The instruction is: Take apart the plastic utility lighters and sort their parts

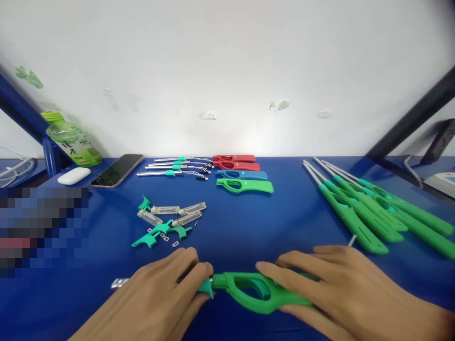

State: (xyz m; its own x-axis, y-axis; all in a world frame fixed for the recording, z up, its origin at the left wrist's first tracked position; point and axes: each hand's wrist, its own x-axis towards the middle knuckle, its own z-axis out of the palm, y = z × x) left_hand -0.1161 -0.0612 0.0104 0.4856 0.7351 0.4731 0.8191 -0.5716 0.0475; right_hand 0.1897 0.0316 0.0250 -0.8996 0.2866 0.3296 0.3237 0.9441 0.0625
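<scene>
A green long-nosed lighter (256,291) lies across the blue table (249,227) near the front edge. My right hand (337,289) is closed around its handle, fingers over the trigger opening. My left hand (167,293) is closed on the metal tube end, pinching a small teal collar (206,287) where tube meets handle. The tube's tip (119,283) sticks out left of my left hand.
Loose teal triggers and clear fuel tanks (170,219) lie just beyond my left hand. Red, blue and green handle shells (241,173) with metal tubes sit mid-table. Several finished green lighters (369,213) lie at the right. A phone (117,170), earbud case (74,175) and bottle (71,139) stand at the back left.
</scene>
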